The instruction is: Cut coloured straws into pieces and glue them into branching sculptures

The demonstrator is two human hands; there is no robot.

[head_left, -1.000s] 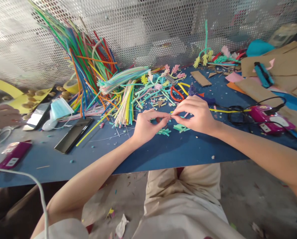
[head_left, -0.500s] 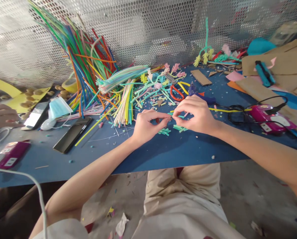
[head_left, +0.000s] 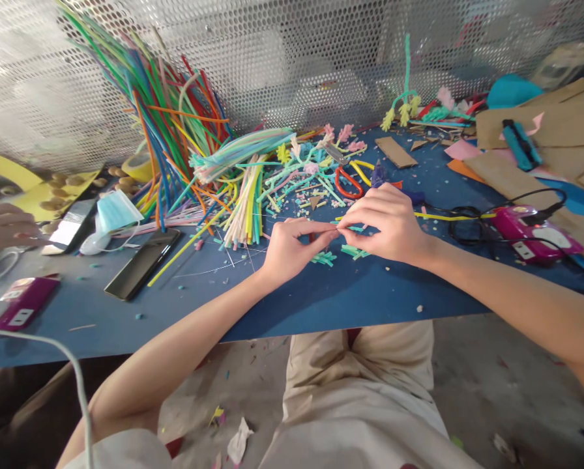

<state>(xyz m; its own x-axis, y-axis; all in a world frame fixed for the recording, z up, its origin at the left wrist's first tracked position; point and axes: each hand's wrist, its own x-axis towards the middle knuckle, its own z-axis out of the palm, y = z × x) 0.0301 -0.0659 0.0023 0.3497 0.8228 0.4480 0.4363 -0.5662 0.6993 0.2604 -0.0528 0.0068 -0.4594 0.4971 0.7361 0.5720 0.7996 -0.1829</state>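
Over the blue table (head_left: 292, 299), my left hand (head_left: 294, 247) is closed in a pinch of thumb and forefinger. My right hand (head_left: 387, 225) pinches too, its fingertips meeting those of the left. Whatever lies between the fingertips is too small and covered to make out. Just below them are short mint-green pipe cleaner pieces (head_left: 354, 251), with another green cluster (head_left: 324, 258) near my left fingers. Behind my hands lie red-handled pliers (head_left: 348, 184) and a yellow-handled tool (head_left: 361, 172). Cut pipe cleaner bits are scattered beyond.
A large bundle of coloured pipe cleaners (head_left: 160, 124) leans on the perforated metal panel (head_left: 292, 65). A black phone (head_left: 143, 265) lies at left, near another person's hand (head_left: 3, 228). A magenta power strip (head_left: 536, 234) with black cables and cardboard (head_left: 541, 124) are at right.
My right hand has shifted slightly left, so the two sets of fingertips are now pressed together. The other person's hand at the left has moved a little.
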